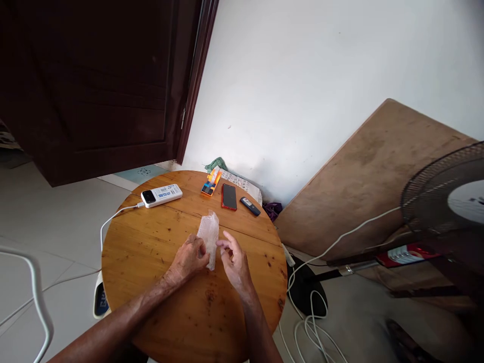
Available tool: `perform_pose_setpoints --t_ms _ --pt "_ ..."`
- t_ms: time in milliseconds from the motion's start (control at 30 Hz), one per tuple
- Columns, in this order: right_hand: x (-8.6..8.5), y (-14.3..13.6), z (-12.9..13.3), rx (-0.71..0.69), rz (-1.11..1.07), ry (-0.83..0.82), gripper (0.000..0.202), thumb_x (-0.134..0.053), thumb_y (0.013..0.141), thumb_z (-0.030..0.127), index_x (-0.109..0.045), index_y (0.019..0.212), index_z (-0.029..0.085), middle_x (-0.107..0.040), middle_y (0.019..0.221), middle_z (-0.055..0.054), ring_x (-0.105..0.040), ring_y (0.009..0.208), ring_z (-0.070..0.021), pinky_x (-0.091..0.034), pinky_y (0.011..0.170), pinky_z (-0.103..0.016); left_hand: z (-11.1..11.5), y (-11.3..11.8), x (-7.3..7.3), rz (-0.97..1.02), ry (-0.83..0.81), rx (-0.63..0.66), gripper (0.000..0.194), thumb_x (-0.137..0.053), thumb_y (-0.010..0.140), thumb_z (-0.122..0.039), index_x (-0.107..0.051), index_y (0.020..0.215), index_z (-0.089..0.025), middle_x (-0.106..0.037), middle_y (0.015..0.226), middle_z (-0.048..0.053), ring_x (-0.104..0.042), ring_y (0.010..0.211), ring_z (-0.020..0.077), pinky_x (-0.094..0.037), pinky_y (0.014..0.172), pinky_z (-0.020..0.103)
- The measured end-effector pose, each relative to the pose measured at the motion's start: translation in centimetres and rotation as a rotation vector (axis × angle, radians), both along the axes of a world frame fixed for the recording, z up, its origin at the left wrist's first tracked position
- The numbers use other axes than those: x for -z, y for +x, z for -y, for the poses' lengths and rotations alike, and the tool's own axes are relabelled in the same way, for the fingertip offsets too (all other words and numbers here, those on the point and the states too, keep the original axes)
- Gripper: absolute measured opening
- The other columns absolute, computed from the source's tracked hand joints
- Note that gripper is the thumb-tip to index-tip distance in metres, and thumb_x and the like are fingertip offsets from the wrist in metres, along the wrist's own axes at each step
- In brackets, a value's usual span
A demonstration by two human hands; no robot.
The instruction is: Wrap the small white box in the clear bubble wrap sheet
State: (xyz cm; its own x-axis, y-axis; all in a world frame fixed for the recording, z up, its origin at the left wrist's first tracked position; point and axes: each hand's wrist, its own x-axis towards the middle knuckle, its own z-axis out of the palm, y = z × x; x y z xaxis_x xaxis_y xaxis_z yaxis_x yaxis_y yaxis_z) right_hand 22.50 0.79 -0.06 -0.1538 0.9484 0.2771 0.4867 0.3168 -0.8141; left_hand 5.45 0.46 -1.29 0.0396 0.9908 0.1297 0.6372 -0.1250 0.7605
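Wrap (208,233), a sheet or sleeve of clear, crinkled plastic, lies near the middle of the round wooden desk (147,257), between the person's two hands, its long side running away from the body. The left hand (192,253) comes over its near left part, fingers curled in toward the thumb; the grip looks nearly closed, but whether film is pinched in it or merely lies under the knuckles, I cannot tell. The right hand (234,258) stands at the other edge with a loose, half-open grip, thumb and fingers apart and nothing held; the foremost fingertip is at the film's edge, and contact is unclear.

The step in hand, as I judge it, is two-handed handling of the wrap: the left hand steadies it while the right works at the edge. From this pose, a next move would call for the left to keep light pressure and the right to bring thumb and fingertip together on a single layer. Such thin film may slide or crease.

Beyond the wrap lie a phone (229,197), a dark handset (250,206) and an orange packet (209,187); a white power bank (162,195) sits to the left, its cable plugged in.
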Motion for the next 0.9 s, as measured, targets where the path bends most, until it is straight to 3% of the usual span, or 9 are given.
perform_pose_setpoints --t_ms 133,267,433,567,633,767,900 --pt "1.2 0.2 -1.2 -0.071 0.026 0.034 0.056 -0.045 0.083 0.008 -0.051 0.137 0.022 -0.073 0.108 -0.007 -0.068 0.099 -0.0179 -0.053 0.089 -0.034 0.2 -0.1 0.1 -0.021 0.006 0.014 0.011 -0.064 0.075 -0.015 -0.057 0.068 -0.019 -0.054 0.078 -0.001 -0.055 0.072 0.0129 -0.041 0.067 0.023" --pt "1.3 -0.1 -1.5 -0.13 0.132 0.057 0.054 -0.044 0.086 0.008 -0.05 0.138 0.023 -0.073 0.109 -0.007 -0.066 0.105 -0.0205 -0.049 0.097 -0.04 0.3 -0.2 0.7 -0.012 0.056 0.024 0.005 -0.061 0.076 -0.017 -0.059 0.079 -0.02 -0.058 0.085 0.001 -0.057 0.074 0.015 -0.047 0.069 0.026" --pt "0.5 0.0 -1.4 -0.167 0.208 0.044 0.054 -0.042 0.09 0.009 -0.046 0.142 0.023 -0.072 0.111 -0.007 -0.064 0.107 -0.0219 -0.048 0.098 -0.042 0.5 -0.1 1.1 0.029 0.153 0.022 0.038 -0.06 0.073 -0.015 -0.058 0.111 -0.021 -0.061 0.106 0.007 -0.063 0.091 0.0209 -0.054 0.081 0.034" --pt "0.4 0.2 -1.6 -0.161 0.264 0.029 0.054 -0.043 0.088 0.009 -0.05 0.139 0.023 -0.072 0.112 -0.007 -0.064 0.106 -0.0233 -0.047 0.098 -0.043 0.7 -0.3 0.3 -0.08 0.301 0.087 0.046 -0.059 0.076 -0.014 -0.06 0.12 -0.023 -0.06 0.122 0.01 -0.059 0.108 0.0277 -0.051 0.095 0.044" --pt "0.6 0.1 -1.7 -0.156 0.269 0.022 0.052 -0.042 0.088 0.01 -0.051 0.138 0.021 -0.072 0.113 -0.008 -0.064 0.105 -0.0237 -0.047 0.097 -0.043 0.7 -0.5 -0.2 -0.119 0.318 0.156 0.042 -0.057 0.078 -0.013 -0.063 0.118 -0.024 -0.061 0.125 0.009 -0.059 0.107 0.0278 -0.05 0.095 0.045" --pt "0.7 0.1 -1.5 -0.149 0.195 -0.004 0.047 -0.043 0.091 0.014 -0.053 0.136 0.021 -0.073 0.109 -0.007 -0.065 0.103 -0.0223 -0.047 0.097 -0.041 0.6 -0.8 -0.8 -0.107 0.271 0.251 0.029 -0.056 0.081 -0.013 -0.067 0.106 -0.022 -0.069 0.108 0.006 -0.059 0.098 0.0251 -0.051 0.091 0.042" --pt "0.3 1.0 -2.4 0.026 0.04 -0.063 0.038 -0.051 0.088 0.022 -0.06 0.125 0.019 -0.071 0.113 -0.01 -0.066 0.1 -0.0217 -0.051 0.088 -0.035 0.5 -0.7 -0.7 -0.093 0.28 0.234 0.023 -0.055 0.082 -0.015 -0.067 0.101 -0.021 -0.071 0.101 0.007 -0.058 0.095 0.0245 -0.051 0.088 0.041"
